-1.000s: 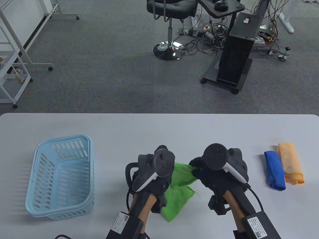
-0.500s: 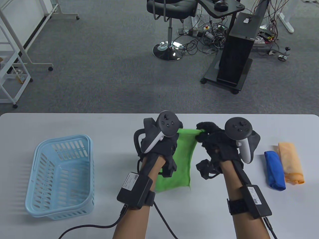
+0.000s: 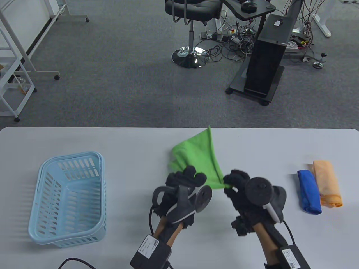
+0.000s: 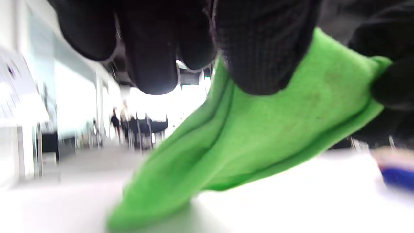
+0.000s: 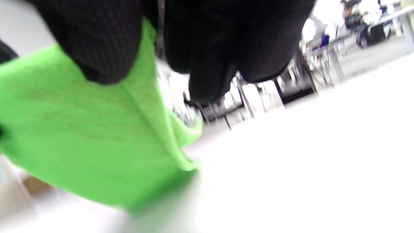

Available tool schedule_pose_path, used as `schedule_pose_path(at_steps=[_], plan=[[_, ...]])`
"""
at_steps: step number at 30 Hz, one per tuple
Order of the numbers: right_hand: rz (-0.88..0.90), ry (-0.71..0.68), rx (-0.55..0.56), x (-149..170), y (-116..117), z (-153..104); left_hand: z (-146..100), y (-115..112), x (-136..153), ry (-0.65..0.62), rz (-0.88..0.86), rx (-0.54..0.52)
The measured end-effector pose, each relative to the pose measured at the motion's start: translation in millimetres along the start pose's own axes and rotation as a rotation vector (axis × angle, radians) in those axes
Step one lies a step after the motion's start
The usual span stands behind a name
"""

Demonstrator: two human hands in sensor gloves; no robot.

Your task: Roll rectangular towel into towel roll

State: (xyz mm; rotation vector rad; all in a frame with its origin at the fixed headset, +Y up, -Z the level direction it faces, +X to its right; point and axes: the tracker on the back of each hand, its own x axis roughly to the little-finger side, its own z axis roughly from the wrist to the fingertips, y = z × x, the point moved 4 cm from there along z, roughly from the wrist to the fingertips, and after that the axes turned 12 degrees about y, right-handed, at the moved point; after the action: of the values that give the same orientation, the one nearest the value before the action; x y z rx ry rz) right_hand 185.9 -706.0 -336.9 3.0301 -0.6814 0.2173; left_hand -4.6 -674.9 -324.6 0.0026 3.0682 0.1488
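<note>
A bright green towel (image 3: 196, 157) is held above the middle of the white table (image 3: 112, 140), its far corner flung up toward the back edge. My left hand (image 3: 187, 177) grips its near left corner and my right hand (image 3: 235, 181) pinches its near right corner. The left wrist view shows my gloved fingers (image 4: 258, 55) clamped on the green cloth (image 4: 258, 136). The right wrist view shows the same for my right fingers (image 5: 97, 42) on the towel (image 5: 81, 139).
A light blue plastic basket (image 3: 68, 199) stands on the table at the left. A rolled blue towel (image 3: 309, 191) and a rolled orange towel (image 3: 326, 183) lie side by side at the right. Floor, an office chair and a black stand lie beyond the far edge.
Both hands have pulled back toward the near edge with the towel's corners. The towel, hanging stretched toward me before, has flipped so its free end flies toward the far edge.
</note>
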Motion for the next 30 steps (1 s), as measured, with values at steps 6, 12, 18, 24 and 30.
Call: schedule_pose_path(at_steps=[6, 12, 18, 24, 30], plan=[[-0.131, -0.04, -0.195, 18, 59, -34, -49, -64, 23, 0.034, 0.215, 0.353], [-0.169, -0.083, -0.229, 9, 66, -46, -68, -45, 29, -0.006, -0.236, 0.288], [-0.177, -0.101, -0.278, 12, 68, -49, -76, -80, 8, -0.122, -0.022, 0.334], [-0.206, -0.074, -0.338, 13, 71, -50, -73, -85, 14, -0.063, -0.116, 0.352], [-0.087, -0.154, -0.116, -9, 41, -59, -69, -95, 27, 0.019, -0.117, 0.396]])
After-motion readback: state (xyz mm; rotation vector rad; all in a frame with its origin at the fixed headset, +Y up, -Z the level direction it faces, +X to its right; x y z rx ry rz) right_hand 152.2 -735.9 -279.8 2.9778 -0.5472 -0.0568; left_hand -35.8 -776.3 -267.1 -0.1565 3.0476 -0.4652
